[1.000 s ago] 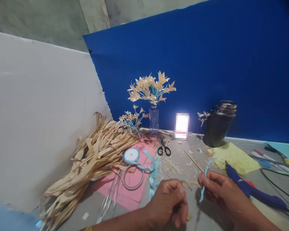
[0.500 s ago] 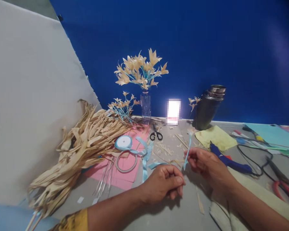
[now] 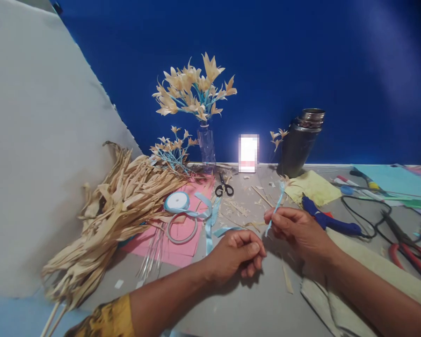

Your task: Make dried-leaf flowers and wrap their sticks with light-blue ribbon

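My right hand pinches the blue-wrapped stem of a small dried-husk flower between thumb and fingers. The flower's pale petals point up and the stem leans to the right. My left hand hovers low over the grey table with its fingers curled in and thumb against them; nothing shows in it. Just behind it lies a loose end of light blue ribbon, which runs back to a ribbon spool. A roll of tape, seen as a pale ring, rests beside the spool.
Corn husks are heaped at left near thin wires and pink paper. Behind stand a bottle of husk flowers and a dark flask. Small scissors, a blue glue gun and red-handled pliers lie around.
The flower in my right hand has tipped further to the right, and my grip on its stem has turned slightly. My left hand stays curled. The whole view has shifted a little.
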{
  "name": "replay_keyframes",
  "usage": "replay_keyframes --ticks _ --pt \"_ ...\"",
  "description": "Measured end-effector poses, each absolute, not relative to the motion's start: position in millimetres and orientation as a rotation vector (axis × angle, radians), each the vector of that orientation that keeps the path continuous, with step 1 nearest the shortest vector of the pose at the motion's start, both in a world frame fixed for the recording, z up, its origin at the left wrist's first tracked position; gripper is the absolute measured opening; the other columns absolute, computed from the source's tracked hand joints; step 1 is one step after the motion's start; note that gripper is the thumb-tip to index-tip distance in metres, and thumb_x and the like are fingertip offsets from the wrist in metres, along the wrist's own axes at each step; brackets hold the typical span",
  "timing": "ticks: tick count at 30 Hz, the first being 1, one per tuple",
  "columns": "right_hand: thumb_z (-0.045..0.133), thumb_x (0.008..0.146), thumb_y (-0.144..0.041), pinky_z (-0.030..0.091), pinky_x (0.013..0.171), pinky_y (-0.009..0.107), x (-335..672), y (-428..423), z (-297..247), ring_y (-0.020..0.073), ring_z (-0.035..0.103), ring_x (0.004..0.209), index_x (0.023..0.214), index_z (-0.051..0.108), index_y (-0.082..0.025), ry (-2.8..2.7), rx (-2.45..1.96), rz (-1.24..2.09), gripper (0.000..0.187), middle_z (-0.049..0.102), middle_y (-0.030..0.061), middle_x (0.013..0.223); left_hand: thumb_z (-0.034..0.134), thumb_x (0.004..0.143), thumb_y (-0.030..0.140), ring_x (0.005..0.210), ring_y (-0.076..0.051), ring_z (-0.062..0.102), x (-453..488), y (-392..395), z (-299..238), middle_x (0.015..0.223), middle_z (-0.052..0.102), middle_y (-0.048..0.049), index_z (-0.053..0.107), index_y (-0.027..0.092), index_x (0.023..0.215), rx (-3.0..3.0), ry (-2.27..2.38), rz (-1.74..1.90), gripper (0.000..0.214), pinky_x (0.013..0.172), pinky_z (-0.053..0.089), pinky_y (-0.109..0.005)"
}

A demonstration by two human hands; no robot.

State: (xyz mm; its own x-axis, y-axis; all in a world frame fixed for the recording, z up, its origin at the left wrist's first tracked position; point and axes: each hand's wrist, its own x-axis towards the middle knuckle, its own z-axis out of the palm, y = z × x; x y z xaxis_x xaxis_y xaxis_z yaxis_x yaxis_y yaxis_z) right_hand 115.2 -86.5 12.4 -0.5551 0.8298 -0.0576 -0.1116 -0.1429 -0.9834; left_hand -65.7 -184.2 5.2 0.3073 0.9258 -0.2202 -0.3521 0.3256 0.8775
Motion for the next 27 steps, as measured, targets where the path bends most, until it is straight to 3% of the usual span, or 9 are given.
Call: replay_keyframes --ticks 6,12,19,23,25,27 --pt "0.077 0.078 -0.055 0.031 0.054 0.026 116 -93 14 0.0114 0.042 0.056 0.083 0.076 -0.016 -1.569 -0.893 1.762 0.04 0.055 -0.0011 0.061 0.081 0.073 0.052 0.058 -0.012 0.065 -60 -181 0 0.074 0.07 -0.0071 0.067 0.011 0.089 0.674 0.735 1.079 0.047 0.055 0.049 -0.022" --pt "0.074 0.08 -0.057 0.036 0.055 0.026 114 -100 21 0.0122 0.045 0.057 0.088 0.079 -0.016 -1.729 -0.923 1.761 0.043 0.061 0.001 0.064 0.087 0.068 0.044 0.05 -0.01 0.061 -61 -181 2 0.067 0.068 -0.0029 0.064 0.012 0.083 0.654 0.77 1.074 0.042 0.049 0.047 -0.021" --pt "0.079 0.075 -0.044 0.039 0.055 0.026 112 -100 23 0.0117 0.047 0.058 0.114 0.074 -0.018 -1.586 -1.025 1.785 0.048 0.063 0.001 0.073 0.088 0.067 0.04 0.049 -0.01 0.061 -68 -179 7 0.064 0.066 -0.0004 0.061 0.014 0.078 0.61 0.72 1.096 0.039 0.048 0.048 -0.02" --pt "0.077 0.078 -0.043 0.04 0.058 0.027 114 -101 21 0.013 0.049 0.06 0.123 0.07 -0.019 -1.562 -0.951 1.874 0.051 0.06 -0.0007 0.068 0.087 0.068 0.042 0.047 -0.01 0.06 -68 -179 6 0.063 0.067 -0.001 0.061 0.013 0.078 0.65 0.749 1.118 0.04 0.046 0.047 -0.021" --pt "0.076 0.079 -0.049 0.039 0.057 0.026 114 -101 21 0.013 0.048 0.059 0.116 0.073 -0.018 -1.573 -0.924 1.864 0.048 0.058 -0.0014 0.064 0.087 0.068 0.043 0.044 -0.01 0.059 -67 -180 5 0.062 0.067 -0.0014 0.06 0.013 0.077 0.676 0.777 1.104 0.041 0.043 0.045 -0.02" --pt "0.077 0.075 -0.055 0.035 0.054 0.026 113 -100 22 0.0124 0.045 0.056 0.096 0.078 -0.017 -1.604 -0.931 1.795 0.044 0.054 -0.0021 0.059 0.086 0.068 0.043 0.042 -0.01 0.058 -65 -181 3 0.061 0.067 -0.0024 0.061 0.013 0.077 0.702 0.798 1.075 0.041 0.04 0.044 -0.02"
